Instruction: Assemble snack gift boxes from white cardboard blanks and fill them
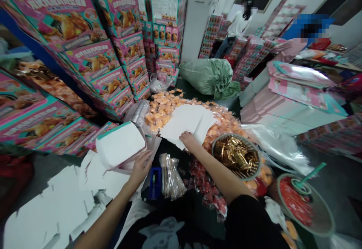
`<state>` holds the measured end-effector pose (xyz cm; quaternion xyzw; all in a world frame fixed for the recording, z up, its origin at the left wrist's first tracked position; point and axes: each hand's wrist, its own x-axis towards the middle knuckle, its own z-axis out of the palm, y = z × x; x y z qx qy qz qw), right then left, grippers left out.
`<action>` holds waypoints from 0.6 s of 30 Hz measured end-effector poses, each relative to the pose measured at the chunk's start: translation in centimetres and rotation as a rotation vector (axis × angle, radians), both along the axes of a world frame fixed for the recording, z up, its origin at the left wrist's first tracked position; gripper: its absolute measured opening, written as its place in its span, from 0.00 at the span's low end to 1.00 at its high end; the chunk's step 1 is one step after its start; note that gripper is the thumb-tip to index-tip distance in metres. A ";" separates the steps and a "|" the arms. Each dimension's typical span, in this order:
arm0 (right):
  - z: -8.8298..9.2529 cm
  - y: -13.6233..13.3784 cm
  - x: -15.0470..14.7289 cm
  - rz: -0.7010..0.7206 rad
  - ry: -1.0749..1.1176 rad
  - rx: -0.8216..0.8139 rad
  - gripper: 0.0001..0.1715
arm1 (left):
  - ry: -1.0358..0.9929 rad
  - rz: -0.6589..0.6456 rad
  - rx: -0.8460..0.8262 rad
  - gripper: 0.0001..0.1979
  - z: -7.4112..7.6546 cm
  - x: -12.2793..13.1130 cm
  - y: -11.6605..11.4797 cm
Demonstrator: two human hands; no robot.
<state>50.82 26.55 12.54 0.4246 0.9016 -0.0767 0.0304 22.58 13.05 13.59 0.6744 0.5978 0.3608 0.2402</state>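
Observation:
My right hand (189,141) reaches forward and grips the near edge of a white card sheet (183,119), one of several fanned over small orange packets (160,107). My left hand (142,164) lies with its fingers stretched out against the side of a stack of flat cartons (121,145), white on top with a teal edge. Between my forearms are a blue tape dispenser (155,183) and a bundle of slim clear-wrapped packets (171,175). Small red packets (207,187) lie under my right forearm.
A basket of gold packets (236,155) and a tub of red packets (299,200) stand at right. Printed boxes (97,58) rise at left. White cartons (51,207) lie at lower left. A green sack (209,75) sits behind. Another person (237,26) stands far back.

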 end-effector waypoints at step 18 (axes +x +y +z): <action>8.0 -13.1 8.1 -0.043 1.029 0.210 0.07 | -0.537 0.028 -0.376 0.22 2.1 4.0 -1.0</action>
